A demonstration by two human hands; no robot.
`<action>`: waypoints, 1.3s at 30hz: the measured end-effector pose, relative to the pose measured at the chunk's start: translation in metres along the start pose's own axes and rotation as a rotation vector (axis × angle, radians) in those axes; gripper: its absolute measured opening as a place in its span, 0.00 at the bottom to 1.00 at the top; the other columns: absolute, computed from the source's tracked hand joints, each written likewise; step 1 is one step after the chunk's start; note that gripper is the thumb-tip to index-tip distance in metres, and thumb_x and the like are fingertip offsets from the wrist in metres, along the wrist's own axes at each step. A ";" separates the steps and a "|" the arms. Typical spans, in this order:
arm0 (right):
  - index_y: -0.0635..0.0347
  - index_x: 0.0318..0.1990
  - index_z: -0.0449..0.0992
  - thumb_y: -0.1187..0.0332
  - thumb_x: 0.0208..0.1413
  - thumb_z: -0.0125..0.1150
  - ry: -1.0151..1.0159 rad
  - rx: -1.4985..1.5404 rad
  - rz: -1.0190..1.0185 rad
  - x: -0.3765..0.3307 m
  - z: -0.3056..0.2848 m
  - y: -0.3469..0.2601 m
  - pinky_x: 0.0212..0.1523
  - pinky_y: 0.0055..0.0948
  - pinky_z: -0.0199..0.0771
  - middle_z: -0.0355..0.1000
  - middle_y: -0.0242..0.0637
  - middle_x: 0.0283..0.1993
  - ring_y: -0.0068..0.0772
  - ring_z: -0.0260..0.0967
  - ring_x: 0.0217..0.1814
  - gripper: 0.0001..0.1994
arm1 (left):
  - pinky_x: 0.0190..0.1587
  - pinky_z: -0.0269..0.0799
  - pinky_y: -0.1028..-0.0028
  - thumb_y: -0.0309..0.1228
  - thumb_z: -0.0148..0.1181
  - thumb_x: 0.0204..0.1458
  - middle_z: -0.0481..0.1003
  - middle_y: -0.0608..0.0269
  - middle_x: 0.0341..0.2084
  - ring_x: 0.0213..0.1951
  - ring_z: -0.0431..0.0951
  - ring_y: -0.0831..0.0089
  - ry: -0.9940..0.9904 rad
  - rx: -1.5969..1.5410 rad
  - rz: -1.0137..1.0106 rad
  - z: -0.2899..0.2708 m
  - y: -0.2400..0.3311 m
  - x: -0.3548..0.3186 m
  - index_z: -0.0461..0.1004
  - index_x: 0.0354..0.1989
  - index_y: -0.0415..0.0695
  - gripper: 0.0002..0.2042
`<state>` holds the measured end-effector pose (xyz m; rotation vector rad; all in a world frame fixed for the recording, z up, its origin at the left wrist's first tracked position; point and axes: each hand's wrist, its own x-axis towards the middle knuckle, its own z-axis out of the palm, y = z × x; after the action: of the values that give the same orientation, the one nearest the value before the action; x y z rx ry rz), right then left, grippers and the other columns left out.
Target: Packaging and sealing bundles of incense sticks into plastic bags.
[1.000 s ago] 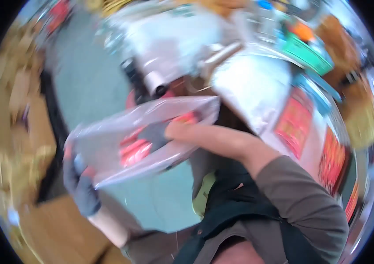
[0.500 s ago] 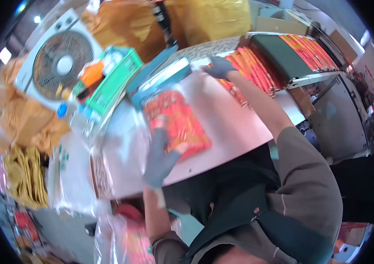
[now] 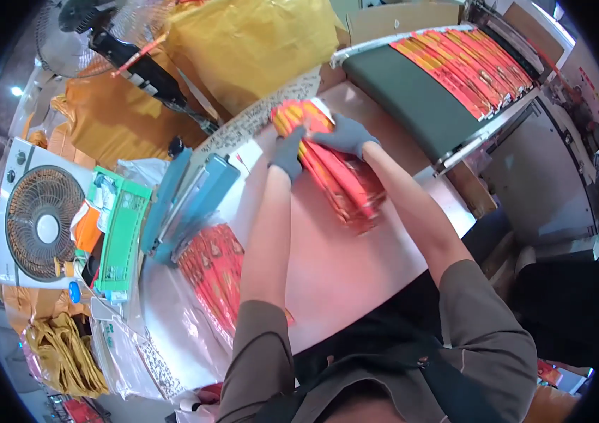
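Over the far part of the pink worktop I grip a bundle of flat red packets (image 3: 340,180) with orange and gold print. My left hand (image 3: 287,155), in a grey glove, is closed on the bundle's left side. My right hand (image 3: 347,136), gloved the same way, is closed round its right upper side. The bundle is tilted and its lower end is smeared by motion. A clear bag of red packets (image 3: 211,271) lies to the left, partly behind my left forearm. Beyond that bag stands a blue bag sealer (image 3: 197,201) with a long arm.
A dark green conveyor belt (image 3: 412,99) at the far right carries a row of red packets (image 3: 465,70). To the left are a green basket (image 3: 124,236) and a white box fan (image 3: 45,218). Large yellow sacks (image 3: 250,49) stand behind the worktop (image 3: 342,282).
My left hand has left the bagged packets and joined my right hand at the loose ones. The loose packets are now gathered in both hands. The view has turned rightward.
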<state>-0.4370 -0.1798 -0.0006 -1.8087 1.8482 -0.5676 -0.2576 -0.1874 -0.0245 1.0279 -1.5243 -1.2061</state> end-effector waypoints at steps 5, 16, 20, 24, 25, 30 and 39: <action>0.68 0.49 0.71 0.43 0.37 0.67 -0.274 0.905 -0.104 -0.032 0.028 -0.015 0.48 0.28 0.69 0.72 0.46 0.46 0.32 0.71 0.45 0.39 | 0.45 0.75 0.68 0.39 0.57 0.52 0.73 0.55 0.44 0.42 0.76 0.67 -0.018 -0.563 -0.358 -0.014 0.005 -0.033 0.63 0.55 0.41 0.24; 0.64 0.58 0.55 0.62 0.43 0.70 -0.406 1.190 -0.071 -0.255 0.047 -0.005 0.52 0.32 0.68 0.65 0.42 0.53 0.29 0.66 0.52 0.37 | 0.46 0.72 0.70 0.30 0.66 0.43 0.70 0.55 0.46 0.45 0.73 0.68 0.349 -0.444 -0.296 0.047 0.060 -0.270 0.59 0.55 0.36 0.31; 0.59 0.65 0.48 0.67 0.39 0.72 -0.727 1.071 -0.289 -0.335 0.015 0.046 0.61 0.35 0.58 0.56 0.37 0.62 0.31 0.54 0.64 0.46 | 0.58 0.60 0.68 0.35 0.69 0.39 0.63 0.58 0.53 0.56 0.64 0.69 0.337 -0.473 -0.201 0.095 0.085 -0.374 0.54 0.60 0.38 0.39; 0.61 0.65 0.50 0.62 0.43 0.68 -0.549 0.925 -0.450 -0.278 -0.007 0.022 0.60 0.34 0.59 0.57 0.40 0.62 0.31 0.56 0.63 0.43 | 0.55 0.63 0.68 0.35 0.69 0.41 0.66 0.58 0.50 0.52 0.66 0.71 0.287 -0.305 -0.266 0.082 0.097 -0.386 0.54 0.59 0.36 0.38; 0.62 0.64 0.53 0.60 0.45 0.66 -0.410 0.878 -0.523 -0.253 -0.002 0.012 0.60 0.34 0.60 0.60 0.40 0.61 0.32 0.59 0.61 0.40 | 0.55 0.63 0.68 0.35 0.69 0.41 0.66 0.58 0.50 0.52 0.66 0.71 0.293 -0.297 -0.256 0.080 0.093 -0.379 0.54 0.59 0.36 0.38; 0.65 0.56 0.66 0.66 0.47 0.65 -0.922 0.909 -0.436 -0.240 0.037 -0.022 0.55 0.29 0.64 0.68 0.42 0.53 0.29 0.65 0.53 0.28 | 0.53 0.65 0.70 0.33 0.63 0.44 0.66 0.58 0.50 0.52 0.68 0.70 0.250 -0.407 -0.271 0.079 0.087 -0.367 0.54 0.59 0.38 0.35; 0.68 0.44 0.75 0.67 0.48 0.61 -1.389 0.756 -0.656 -0.261 0.042 -0.092 0.51 0.27 0.66 0.75 0.40 0.43 0.26 0.69 0.48 0.17 | 0.52 0.67 0.70 0.34 0.58 0.48 0.66 0.58 0.49 0.49 0.70 0.71 0.266 -0.754 -0.126 0.065 0.081 -0.407 0.57 0.57 0.38 0.29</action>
<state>-0.3376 0.0792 0.0361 -1.4849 0.0722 -0.0595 -0.2287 0.2317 -0.0152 0.7297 -0.6993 -1.4939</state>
